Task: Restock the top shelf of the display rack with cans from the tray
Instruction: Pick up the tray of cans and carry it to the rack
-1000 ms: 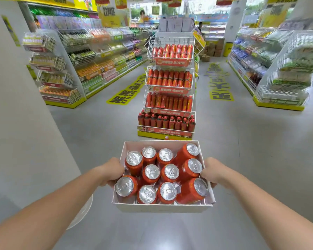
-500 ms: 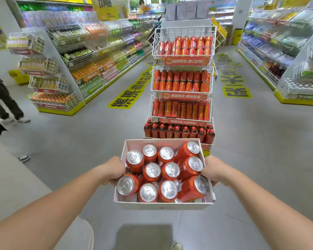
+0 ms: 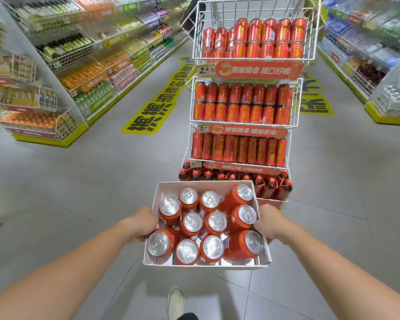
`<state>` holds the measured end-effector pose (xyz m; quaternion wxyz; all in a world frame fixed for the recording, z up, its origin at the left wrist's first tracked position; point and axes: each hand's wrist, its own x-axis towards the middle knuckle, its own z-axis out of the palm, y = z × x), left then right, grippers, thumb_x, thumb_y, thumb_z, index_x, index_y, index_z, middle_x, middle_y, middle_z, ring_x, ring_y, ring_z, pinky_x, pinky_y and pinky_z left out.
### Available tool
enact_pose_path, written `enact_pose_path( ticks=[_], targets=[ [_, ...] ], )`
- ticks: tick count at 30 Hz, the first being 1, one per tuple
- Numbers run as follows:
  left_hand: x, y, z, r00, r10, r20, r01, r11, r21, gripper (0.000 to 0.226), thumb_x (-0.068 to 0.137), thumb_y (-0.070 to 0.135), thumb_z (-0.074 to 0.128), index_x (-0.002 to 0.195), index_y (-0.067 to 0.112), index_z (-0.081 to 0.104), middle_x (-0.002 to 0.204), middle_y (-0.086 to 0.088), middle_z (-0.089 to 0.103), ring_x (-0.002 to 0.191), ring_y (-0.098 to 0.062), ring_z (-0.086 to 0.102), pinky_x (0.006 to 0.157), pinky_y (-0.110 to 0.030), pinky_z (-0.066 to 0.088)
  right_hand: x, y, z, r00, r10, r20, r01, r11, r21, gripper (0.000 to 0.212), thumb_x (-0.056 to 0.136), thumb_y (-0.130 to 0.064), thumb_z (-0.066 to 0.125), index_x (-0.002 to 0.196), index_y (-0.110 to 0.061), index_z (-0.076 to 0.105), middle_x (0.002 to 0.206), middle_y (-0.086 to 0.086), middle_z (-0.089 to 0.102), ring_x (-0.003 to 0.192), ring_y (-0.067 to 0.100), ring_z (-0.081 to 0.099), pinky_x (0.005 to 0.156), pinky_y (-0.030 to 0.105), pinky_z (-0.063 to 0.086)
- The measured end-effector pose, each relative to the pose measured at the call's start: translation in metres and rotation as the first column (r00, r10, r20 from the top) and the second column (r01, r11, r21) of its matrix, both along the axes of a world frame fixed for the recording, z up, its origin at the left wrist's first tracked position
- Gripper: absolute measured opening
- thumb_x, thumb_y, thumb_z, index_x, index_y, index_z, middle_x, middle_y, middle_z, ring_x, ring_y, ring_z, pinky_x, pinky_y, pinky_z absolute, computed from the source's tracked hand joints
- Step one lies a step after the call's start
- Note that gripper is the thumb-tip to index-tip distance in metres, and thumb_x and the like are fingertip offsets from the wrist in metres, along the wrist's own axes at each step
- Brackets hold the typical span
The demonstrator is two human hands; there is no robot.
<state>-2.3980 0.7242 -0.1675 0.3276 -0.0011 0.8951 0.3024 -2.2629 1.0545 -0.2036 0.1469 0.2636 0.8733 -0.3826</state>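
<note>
Your left hand [image 3: 140, 224] and right hand [image 3: 271, 224] grip the full tray [image 3: 203, 265] of cans [image 3: 192, 222]; top shelf [image 3: 254, 6] restocking not yet started.

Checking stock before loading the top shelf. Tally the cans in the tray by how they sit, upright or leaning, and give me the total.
upright cans: 8
leaning cans: 3, all in the right-hand column
Total in the tray: 11

bare forearms [image 3: 67, 269], pale shoe [image 3: 175, 302]
</note>
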Motion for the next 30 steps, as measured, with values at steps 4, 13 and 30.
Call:
enact_pose_path(
  ticks=[4,13,30],
  targets=[
    [-0.109,0.018,-0.051,0.999,-0.050,0.017,0.050,0.999,-0.018,0.015,0.089,0.011,0.058,0.085,0.001,0.068,0.063,-0.010,0.061,0.047,-0.021,0.049,0.042,-0.025,0.034,-0.084,0.017,-0.045,0.998,-0.052,0.041,0.052,0.999,0.001,0.017,0.078,-0.012,0.057,0.085,-0.008,0.072,0.081,0.014,0.075,0.061,0.032,0.074,0.043,0.048,0.059],
    [-0.307,0.063,-0.155,0.967,-0.253,0.030,0.255,0.955,-0.154,0.018,0.086,0.027,0.060,0.093,0.014,0.070,0.086,-0.004,0.075,0.077,-0.024,0.073,0.062,-0.036,0.062,-0.236,0.027,-0.165,0.984,-0.140,0.114,0.132,0.988,0.075,0.027,0.072,-0.009,0.049,0.088,-0.009,0.070,0.085,0.004,0.075,0.079,0.023,0.071,0.069,0.041,0.061],
    [-0.414,0.115,-0.556,0.968,-0.163,0.191,0.196,0.967,-0.165,0.041,0.086,0.052,0.049,0.088,0.018,0.071,0.089,-0.001,0.077,0.082,-0.021,0.072,0.082,-0.041,0.059,-0.347,0.080,-0.549,0.961,-0.145,0.236,0.155,0.988,-0.026,0.022,0.077,-0.006,0.047,0.080,-0.016,0.066,0.077,-0.001,0.072,0.073,0.014,0.068,0.066,0.033,0.058]
  ],
)
